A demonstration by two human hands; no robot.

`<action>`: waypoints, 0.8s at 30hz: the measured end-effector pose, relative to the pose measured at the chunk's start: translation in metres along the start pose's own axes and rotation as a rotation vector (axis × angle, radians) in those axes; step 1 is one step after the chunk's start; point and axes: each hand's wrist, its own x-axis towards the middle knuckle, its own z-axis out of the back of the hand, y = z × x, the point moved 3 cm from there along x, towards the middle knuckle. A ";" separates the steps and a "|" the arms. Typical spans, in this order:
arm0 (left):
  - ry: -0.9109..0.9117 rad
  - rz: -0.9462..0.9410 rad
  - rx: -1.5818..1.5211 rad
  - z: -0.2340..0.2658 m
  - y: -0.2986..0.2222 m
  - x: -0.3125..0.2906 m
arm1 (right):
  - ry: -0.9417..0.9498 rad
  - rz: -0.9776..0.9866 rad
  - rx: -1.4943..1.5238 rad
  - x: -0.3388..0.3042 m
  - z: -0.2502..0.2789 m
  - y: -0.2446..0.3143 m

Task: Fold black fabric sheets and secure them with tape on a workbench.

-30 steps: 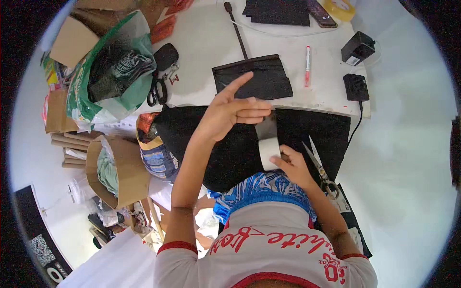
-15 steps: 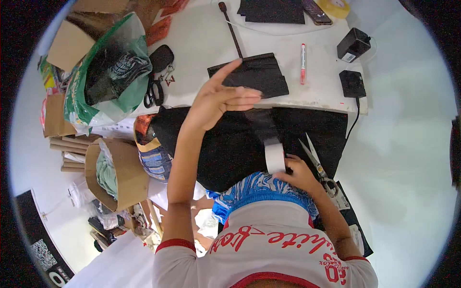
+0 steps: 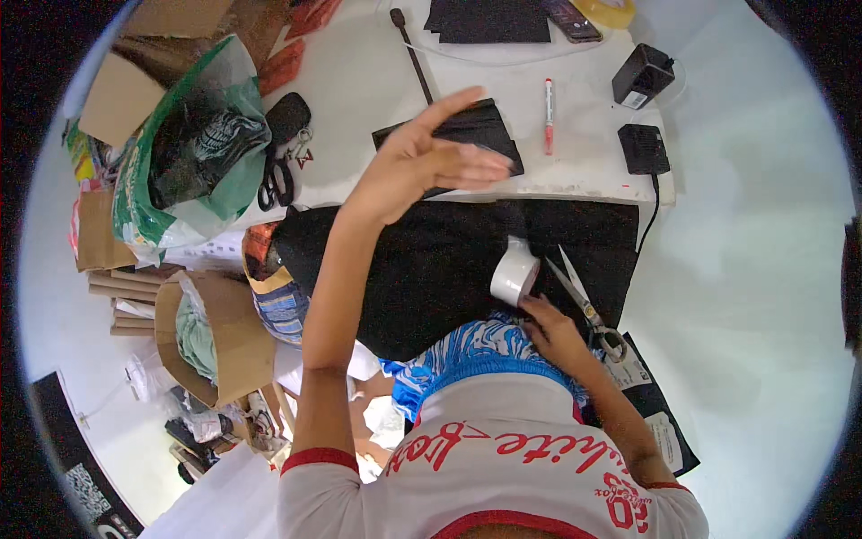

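Note:
A wide roll of pale tape (image 3: 514, 275) stands tilted at the front of a large black cloth or sheet (image 3: 422, 269), a shiny strip running from its top toward the table. My right hand (image 3: 558, 340) grips the roll's near edge with its fingertips; the thumb is partly hidden. My left hand (image 3: 431, 162) hovers open over a folded black piece (image 3: 489, 135) at the table's front edge, thumb spread from the other fingers. Nothing shows in it. Silver scissors (image 3: 579, 292) lie with blades parted on the black sheet, just right of the roll.
On the white table (image 3: 350, 117) are a red-and-white marker (image 3: 549, 117), two black adapters (image 3: 643, 76) with cords, a phone (image 3: 573, 20), yellow tape (image 3: 609, 11) and black-handled scissors (image 3: 277, 184). At left stand a green-and-white bag (image 3: 135, 216) and an open carton (image 3: 238, 346).
The tape roll has tilted, its side opening now turned toward the right hand. My left hand has moved slightly right over the folded black piece. The whole view has shifted a little.

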 end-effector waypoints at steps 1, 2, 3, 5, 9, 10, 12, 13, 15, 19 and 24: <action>0.111 0.000 -0.029 -0.008 0.001 -0.004 | 0.003 -0.003 0.006 -0.007 0.012 0.009; 0.113 0.007 -0.034 -0.012 0.001 -0.006 | -0.028 -0.001 -0.061 -0.017 0.033 0.013; 0.155 0.027 -0.022 -0.021 0.000 -0.009 | -0.063 0.000 -0.130 -0.031 0.051 0.012; 0.209 0.050 -0.005 -0.033 -0.004 -0.013 | -0.173 -0.224 -0.124 -0.065 0.076 -0.006; 0.259 0.060 0.005 -0.053 -0.006 -0.010 | 0.044 -0.430 -0.315 -0.111 0.086 -0.029; 0.283 0.066 0.019 -0.058 -0.007 -0.009 | 0.042 -0.436 -0.318 -0.115 0.081 -0.034; 0.309 0.071 0.032 -0.064 -0.007 -0.010 | -0.044 -0.390 -0.218 -0.117 0.069 -0.040; 0.319 0.087 0.036 -0.066 -0.006 -0.010 | -0.046 -0.432 -0.215 -0.117 0.065 -0.046; 0.324 0.104 0.043 -0.068 -0.005 -0.012 | -0.058 -0.447 -0.230 -0.118 0.068 -0.046; 0.350 0.135 0.081 -0.072 -0.006 -0.015 | -0.096 -0.561 -0.169 -0.134 0.084 -0.048; 0.356 0.131 0.097 -0.074 -0.007 -0.018 | -0.127 -0.455 -0.145 -0.140 0.124 -0.017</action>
